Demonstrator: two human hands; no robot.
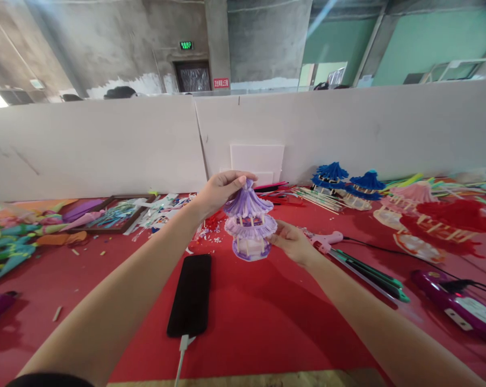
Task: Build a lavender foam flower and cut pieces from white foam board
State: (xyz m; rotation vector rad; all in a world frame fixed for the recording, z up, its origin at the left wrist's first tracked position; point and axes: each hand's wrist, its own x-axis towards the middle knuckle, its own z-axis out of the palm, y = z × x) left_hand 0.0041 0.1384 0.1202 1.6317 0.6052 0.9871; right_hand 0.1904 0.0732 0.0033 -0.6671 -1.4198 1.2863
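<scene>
A small purple model pavilion (pixel 251 228) with two tiers of fuzzy roof and thin stick posts is held up above the red table. My left hand (pixel 227 188) pinches the peak of its top roof between thumb and fingers. At the lower roof's right edge, my right hand (pixel 293 243) grips with its fingertips, some of them hidden behind the model. Just behind the right hand lies a pink glue gun (pixel 327 239) with a black cord. A black phone (pixel 190 295) rests below the left forearm, a white cable plugged into it.
Blue model pavilions (pixel 331 174), a pink one (pixel 412 196) and a red one (pixel 452 223) stand at the right. Green-handled tongs (pixel 372 274) and a purple power strip (pixel 461 306) lie nearer. Craft scraps (pixel 17 242) cover the left; a white partition (pixel 126 145) runs behind.
</scene>
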